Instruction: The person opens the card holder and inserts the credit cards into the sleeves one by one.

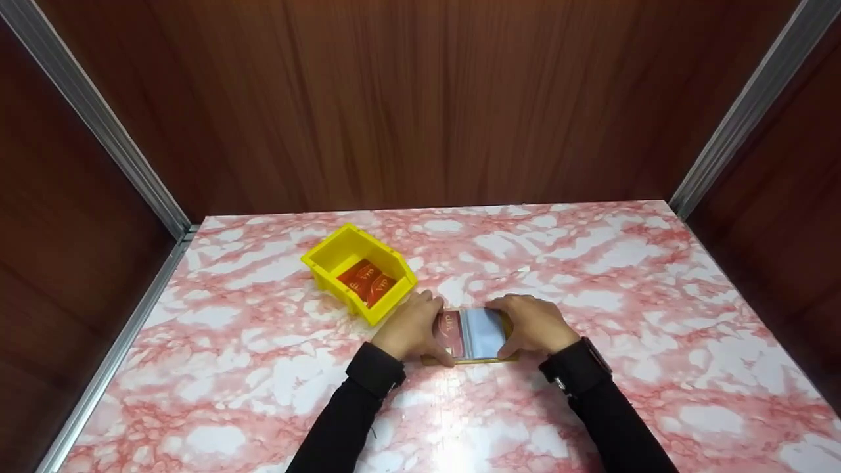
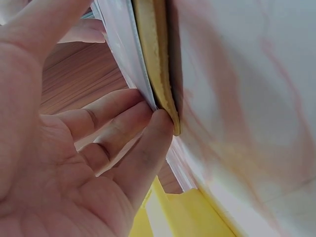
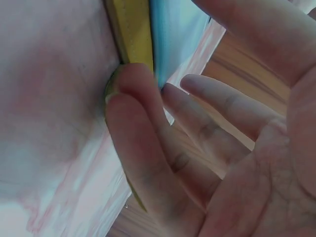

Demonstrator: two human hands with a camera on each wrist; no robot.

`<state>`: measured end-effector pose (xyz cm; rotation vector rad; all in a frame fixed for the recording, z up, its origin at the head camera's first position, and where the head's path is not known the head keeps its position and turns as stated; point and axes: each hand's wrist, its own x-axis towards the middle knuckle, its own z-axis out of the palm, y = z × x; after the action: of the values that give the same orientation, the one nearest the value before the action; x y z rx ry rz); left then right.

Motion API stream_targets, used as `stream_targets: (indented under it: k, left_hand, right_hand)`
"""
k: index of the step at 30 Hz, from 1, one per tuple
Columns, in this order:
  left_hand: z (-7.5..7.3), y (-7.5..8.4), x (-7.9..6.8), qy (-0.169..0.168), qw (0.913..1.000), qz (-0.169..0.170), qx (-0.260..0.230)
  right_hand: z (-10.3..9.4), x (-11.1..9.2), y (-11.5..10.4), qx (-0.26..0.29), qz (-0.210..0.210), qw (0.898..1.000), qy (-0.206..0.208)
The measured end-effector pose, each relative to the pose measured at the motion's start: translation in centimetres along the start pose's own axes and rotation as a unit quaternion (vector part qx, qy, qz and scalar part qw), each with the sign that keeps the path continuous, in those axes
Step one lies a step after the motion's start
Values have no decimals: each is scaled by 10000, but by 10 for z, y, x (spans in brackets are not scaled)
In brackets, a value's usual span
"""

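An opened card holder with a yellow cover and clear plastic sleeves lies flat on the table in the head view. A red VIP card shows through its left sleeve; the right sleeve looks pale. My left hand grips the left side, thumb at the near edge and fingers at the far edge. On the opposite side, my right hand holds it the same way. Up close in the left wrist view, fingertips touch the end of the yellow cover. The right wrist view has fingers curled at the cover's corner.
A yellow bin stands to the left, just beyond my left hand. Several red VIP cards lie inside it. The table has a pink and white marbled top, with brown wood-grain panels at the back and sides.
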<state>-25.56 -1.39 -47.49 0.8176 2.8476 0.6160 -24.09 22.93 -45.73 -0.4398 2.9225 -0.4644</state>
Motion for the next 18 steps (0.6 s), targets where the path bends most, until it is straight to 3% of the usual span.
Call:
stream_targets:
  k: [5, 9, 11, 13, 16, 18]
  left_hand:
    - [-3, 0, -1, -58, 9999, 63, -66]
    - [-10, -5, 3, 145, 9978, 320, -556]
    - [-16, -11, 6, 589, 9937, 303, -903]
    - [-24, -19, 9, 1271, 9866, 161, -1010]
    - [-35, -37, 11, 2382, 9690, -275, -590]
    - [-40, -49, 13, 2705, 9601, -713, -38]
  right_hand:
    - [1, 1, 1, 17, -14, 10000, -20]
    - [0, 0, 1, 66, 6, 10000, -46]
    - [0, 0, 1, 84, 19, 9999, -55]
    - [0, 0, 0, 102, -10, 9999, -56]
    - [0, 1, 0, 113, -39, 9999, -69]
    - [0, 1, 0, 132, -15, 9999, -78]
